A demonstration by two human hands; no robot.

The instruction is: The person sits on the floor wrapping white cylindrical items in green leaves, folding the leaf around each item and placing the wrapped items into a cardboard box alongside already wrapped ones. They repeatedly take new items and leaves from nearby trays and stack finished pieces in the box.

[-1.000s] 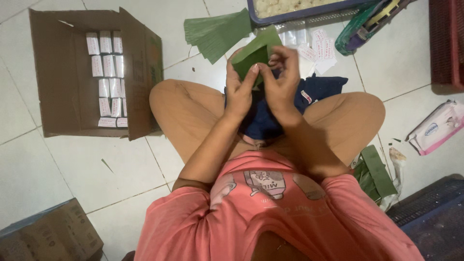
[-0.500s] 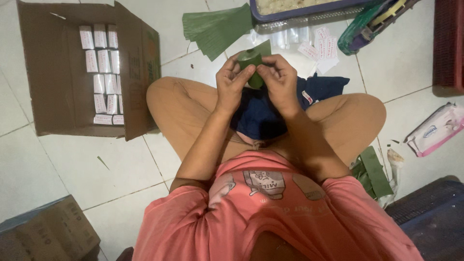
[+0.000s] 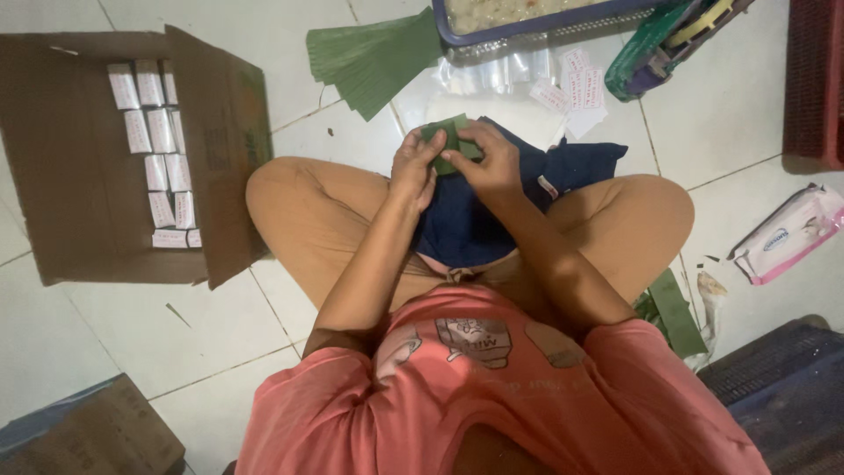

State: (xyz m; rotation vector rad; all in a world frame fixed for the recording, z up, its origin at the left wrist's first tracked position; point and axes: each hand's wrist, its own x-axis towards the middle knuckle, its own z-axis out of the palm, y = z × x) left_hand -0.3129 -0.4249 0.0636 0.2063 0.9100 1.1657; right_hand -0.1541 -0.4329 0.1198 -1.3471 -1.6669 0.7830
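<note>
— Over the lap, above the dark blue cloth (image 3: 466, 220): where's the green leaf (image 3: 450, 142)?
— Btwn both hands. Left hand (image 3: 413, 167) pinches its left end, right hand (image 3: 488, 160) curls closed over the right; long axis runs left-right, both equally near. Cardboard box (image 3: 79, 229) sits by the left knee.

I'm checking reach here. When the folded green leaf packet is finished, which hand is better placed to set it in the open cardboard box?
Probably the left hand: the cardboard box lies on that side, while both hands grip the green leaf packet.
</note>
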